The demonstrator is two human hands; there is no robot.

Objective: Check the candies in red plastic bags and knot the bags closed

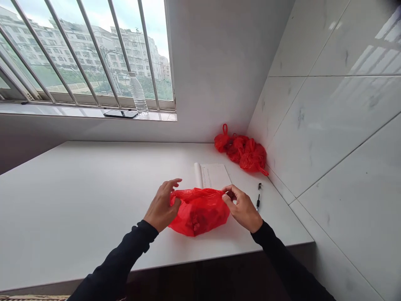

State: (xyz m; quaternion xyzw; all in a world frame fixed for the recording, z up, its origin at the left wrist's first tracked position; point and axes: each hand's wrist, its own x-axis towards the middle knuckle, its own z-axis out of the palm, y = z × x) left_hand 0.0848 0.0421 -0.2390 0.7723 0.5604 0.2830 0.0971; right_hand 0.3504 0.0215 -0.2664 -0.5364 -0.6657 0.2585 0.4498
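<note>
A red plastic bag (200,217) sits on the table near its front edge, bunched along its upper rim. Something lumpy shows through its thin film, but I cannot make out what. At the bag's left side is my left hand (163,205), thumb and fingers spread apart around the corner of the rim, the thumb against the film. My right hand (242,207) pinches the right end of the rim between thumb and fingers. Partly hidden behind the bag lies an open notebook (216,175) with printed or written marks on its page.
Several knotted red bags (242,150) are heaped in the back right corner. A black and clear pen (258,197) lies right of my right hand. The white table (94,200) meets a tiled wall (338,167). On the windowsill are a clear bottle (138,94) and a dark flat device (120,113).
</note>
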